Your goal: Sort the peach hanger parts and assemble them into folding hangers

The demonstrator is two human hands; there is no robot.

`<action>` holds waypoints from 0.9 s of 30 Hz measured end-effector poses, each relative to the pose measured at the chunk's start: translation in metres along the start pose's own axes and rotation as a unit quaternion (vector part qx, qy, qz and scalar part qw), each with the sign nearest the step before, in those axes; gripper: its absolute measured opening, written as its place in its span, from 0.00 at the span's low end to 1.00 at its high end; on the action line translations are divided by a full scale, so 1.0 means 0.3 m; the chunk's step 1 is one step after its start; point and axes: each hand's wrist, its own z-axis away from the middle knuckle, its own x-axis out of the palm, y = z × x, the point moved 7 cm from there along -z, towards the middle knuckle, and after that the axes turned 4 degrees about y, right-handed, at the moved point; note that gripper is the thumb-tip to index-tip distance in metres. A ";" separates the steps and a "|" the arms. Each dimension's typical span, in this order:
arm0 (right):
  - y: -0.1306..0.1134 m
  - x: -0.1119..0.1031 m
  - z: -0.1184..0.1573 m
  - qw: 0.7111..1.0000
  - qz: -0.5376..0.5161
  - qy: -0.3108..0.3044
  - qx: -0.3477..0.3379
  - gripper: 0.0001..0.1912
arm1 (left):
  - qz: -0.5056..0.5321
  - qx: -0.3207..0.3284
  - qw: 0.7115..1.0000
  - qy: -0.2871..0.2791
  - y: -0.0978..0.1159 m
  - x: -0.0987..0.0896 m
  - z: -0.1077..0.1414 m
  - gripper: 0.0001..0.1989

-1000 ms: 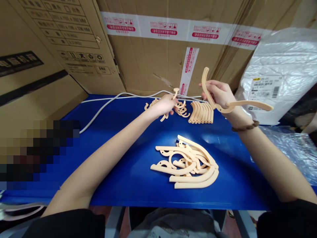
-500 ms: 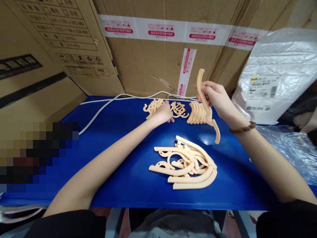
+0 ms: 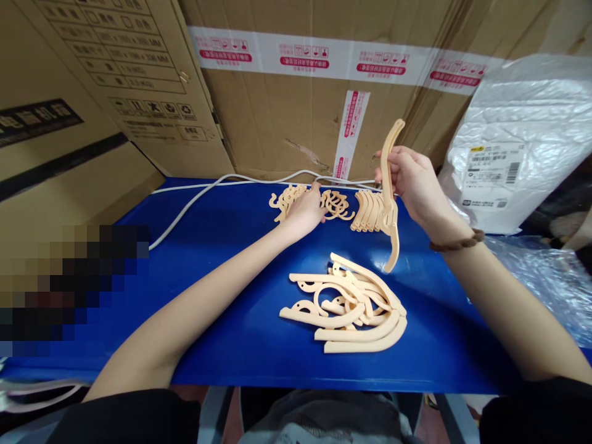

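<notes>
As the right hand (image 3: 411,179) grips: thumb and fingers closed around a pale-peach, jointed plastic hanger frame (image 3: 387,192), held roughly upright beyond a pale-peach pile of folded plastic hangers (image 3: 342,320).
Left hand (image 3: 301,213): fingers bent among small pale-peach plastic hooks (image 3: 289,196), beyond the pile's left part; I cannot tell whether it grasps one.
Behind the frame: row of pale-peach, curved plastic strips (image 3: 367,209), beyond the pile.
Beneath the pile: smooth blue table (image 3: 222,351).

Prob. a small wkshop or storage corner, w/ blue tbl (image 3: 222,345), cardbd boxes (image 3: 268,117), labelled mailer bag (image 3: 527,123) & clear plastic (image 3: 541,277).
</notes>
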 end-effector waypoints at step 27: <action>-0.058 0.081 0.082 0.828 0.515 0.012 -0.222 0.21 | 0.479 -0.070 0.861 -0.157 0.120 -0.091 0.020 0.09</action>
